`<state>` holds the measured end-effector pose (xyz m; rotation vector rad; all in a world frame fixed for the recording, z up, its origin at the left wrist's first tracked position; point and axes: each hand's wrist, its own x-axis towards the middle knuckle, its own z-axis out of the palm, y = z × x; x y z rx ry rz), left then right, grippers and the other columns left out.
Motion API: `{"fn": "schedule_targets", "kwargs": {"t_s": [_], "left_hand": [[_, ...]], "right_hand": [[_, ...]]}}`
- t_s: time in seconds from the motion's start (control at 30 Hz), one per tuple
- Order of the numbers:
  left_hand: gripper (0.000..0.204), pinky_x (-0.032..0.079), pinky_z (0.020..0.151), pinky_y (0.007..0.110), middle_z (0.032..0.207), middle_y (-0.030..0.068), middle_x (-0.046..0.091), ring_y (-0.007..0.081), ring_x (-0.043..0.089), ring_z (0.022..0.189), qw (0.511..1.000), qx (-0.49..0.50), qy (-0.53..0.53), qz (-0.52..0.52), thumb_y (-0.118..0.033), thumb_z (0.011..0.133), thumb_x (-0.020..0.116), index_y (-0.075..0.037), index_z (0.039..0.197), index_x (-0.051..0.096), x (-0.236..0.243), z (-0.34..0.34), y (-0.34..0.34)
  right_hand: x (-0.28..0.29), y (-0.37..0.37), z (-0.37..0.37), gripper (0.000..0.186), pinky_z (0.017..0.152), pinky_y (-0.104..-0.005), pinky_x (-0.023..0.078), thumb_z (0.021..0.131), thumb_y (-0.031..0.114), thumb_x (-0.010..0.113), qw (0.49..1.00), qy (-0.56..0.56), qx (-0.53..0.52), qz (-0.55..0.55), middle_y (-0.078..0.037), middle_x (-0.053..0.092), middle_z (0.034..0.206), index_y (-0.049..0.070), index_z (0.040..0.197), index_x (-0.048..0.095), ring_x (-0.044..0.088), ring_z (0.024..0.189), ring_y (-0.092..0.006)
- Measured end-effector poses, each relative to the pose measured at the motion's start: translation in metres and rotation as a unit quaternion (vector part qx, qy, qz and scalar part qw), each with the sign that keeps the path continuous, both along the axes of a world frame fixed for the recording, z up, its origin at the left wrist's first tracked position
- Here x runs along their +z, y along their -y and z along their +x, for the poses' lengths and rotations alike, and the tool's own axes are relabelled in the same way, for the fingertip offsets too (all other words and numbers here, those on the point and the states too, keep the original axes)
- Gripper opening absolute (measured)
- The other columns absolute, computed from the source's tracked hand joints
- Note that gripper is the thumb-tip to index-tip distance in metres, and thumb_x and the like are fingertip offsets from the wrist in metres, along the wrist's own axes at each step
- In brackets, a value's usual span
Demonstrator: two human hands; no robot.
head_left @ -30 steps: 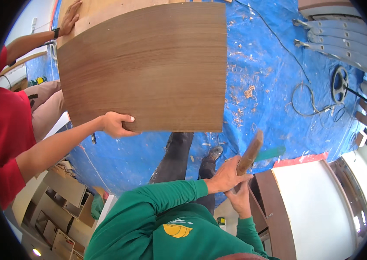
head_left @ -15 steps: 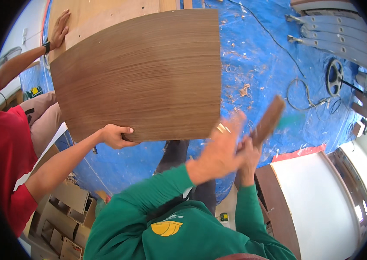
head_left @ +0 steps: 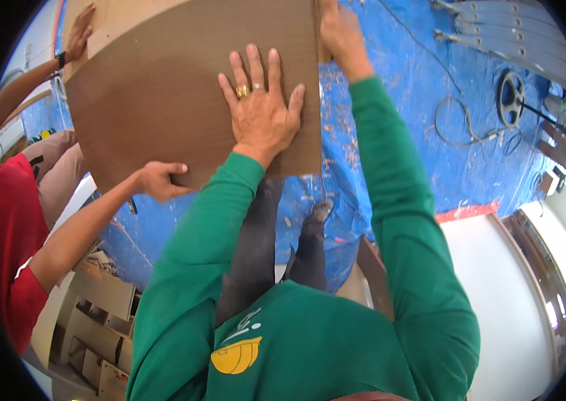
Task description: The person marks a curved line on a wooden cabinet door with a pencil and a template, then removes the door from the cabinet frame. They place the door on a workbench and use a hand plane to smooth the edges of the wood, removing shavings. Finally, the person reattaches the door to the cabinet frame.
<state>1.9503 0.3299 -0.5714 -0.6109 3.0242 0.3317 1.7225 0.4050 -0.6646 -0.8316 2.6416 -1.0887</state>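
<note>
A large brown wood-grain panel with a curved far-left edge lies in front of me. My left hand rests flat on it near the right side, fingers spread, two rings showing. At the panel's right edge, toward the far end, my right hand is closed round a brown wooden block. Most of the block is hidden by the hand, and it sits against the panel's edge. On the left a co-worker's hand grips the near edge of the panel.
The co-worker's other hand lies on a pale wooden board beneath the panel. A blue tarp with wood shavings covers the floor. To the right are a cable, a folded ladder and a white-topped panel.
My left hand has gone from beside the block onto the panel, fingers spread. My right hand has carried the block forward to the panel's right edge. The co-worker's hands stay on panel and board.
</note>
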Motion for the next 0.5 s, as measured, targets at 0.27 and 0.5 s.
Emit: {"fn": "schedule_targets", "kwargs": {"t_s": [0.27,0.5], "left_hand": [[0.08,0.007,0.128,0.071,0.177,0.0244,0.019,0.0498,0.01,0.163,0.998,-0.013,-0.042,-0.037,-0.061,0.108,0.043,-0.012,0.17,0.03,-0.02,0.0,0.001],[0.076,0.009,0.13,0.064,0.175,0.0255,0.024,0.0477,0.016,0.163,0.996,-0.002,-0.04,-0.082,-0.045,0.105,0.055,-0.002,0.166,0.036,0.002,-0.002,-0.006]], "right_hand": [[0.014,-0.009,0.026,0.064,0.096,-0.0594,0.051,0.113,0.054,0.036,0.989,0.14,-0.04,-0.033,-0.041,0.067,0.117,0.006,0.151,0.055,0.063,0.109,-0.0599],[0.076,-0.093,0.179,0.085,0.086,-0.0575,0.053,0.102,0.071,0.05,0.939,0.31,-0.136,-0.064,-0.04,0.07,0.101,-0.01,0.126,0.063,0.069,0.101,-0.0567]]}}
